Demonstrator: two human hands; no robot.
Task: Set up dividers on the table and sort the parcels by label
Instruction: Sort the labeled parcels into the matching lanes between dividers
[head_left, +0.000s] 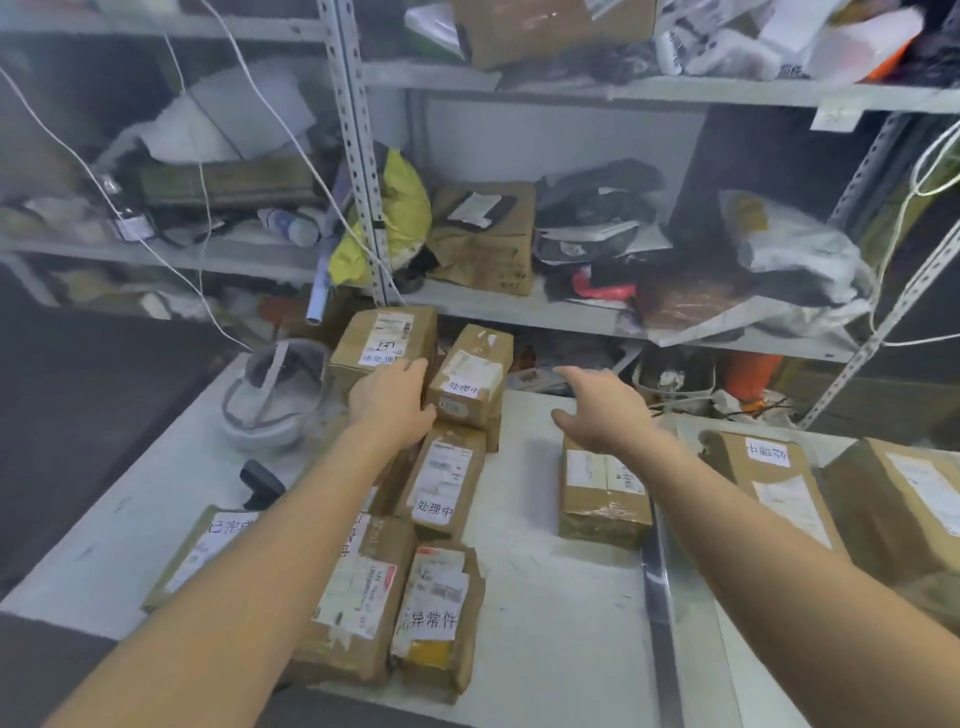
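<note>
Several brown cardboard parcels with white labels lie on the white table (545, 582). My left hand (392, 402) rests against the near side of the far-left parcel (382, 340), fingers reaching onto it, beside a smaller taped parcel (472, 376). Below these lies a long parcel (441, 480), then two more (358, 597) (439, 618) at the front. My right hand (602, 405) hovers open, fingers spread, above the table just behind a squat taped parcel (602, 493). It holds nothing. No dividers are visible.
Two more parcels (769, 483) (909, 499) sit on the adjoining table at the right. A white helmet (270, 400) and a black scanner (260, 483) lie at the table's left. Cluttered metal shelves (571, 317) with bags, boxes and hanging cables stand behind.
</note>
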